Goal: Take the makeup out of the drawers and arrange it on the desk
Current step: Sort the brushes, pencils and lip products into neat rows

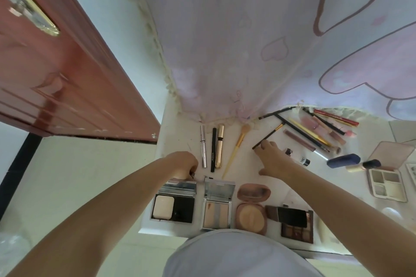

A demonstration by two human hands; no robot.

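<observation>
At the bottom of the frame, nearest the person, four open cases sit in a row along the front edge of the white desk (pixel 351 186): a silver powder compact (pixel 173 206) with a cream pan and a black well, a silver palette (pixel 217 209) with beige pans, a round pink compact (pixel 251 213) with a puff in it, and a brown eyeshadow palette (pixel 297 228) with a dark brush lying across it.

Just beyond the silver compact's lid, left of centre, the left hand (pixel 183 163) curls its fingers around a small dark item whose printed label is too blurred to read. Right of centre, the right hand (pixel 271 157) lies with fingers spread fairly wide, the fingertips touching the near end of a black brush with a gold ferrule (pixel 269 136).

Between the hands lie a silver tube (pixel 203 149), a black pencil (pixel 213 150) with white lettering that may read "ximifar", a gold mascara tube (pixel 219 147) and a gold-handled brush (pixel 236 148), side by side.

At the right edge sit a pale open eyeshadow palette (pixel 387 183), a blue case (pixel 343 161) and a small white bottle (pixel 301 159) with unreadable print. Farther back, upper right of the desk, pencils and brushes (pixel 315 132) lie in a loose heap; a red pencil (pixel 335 117) carries gold lettering too small to read.
</observation>
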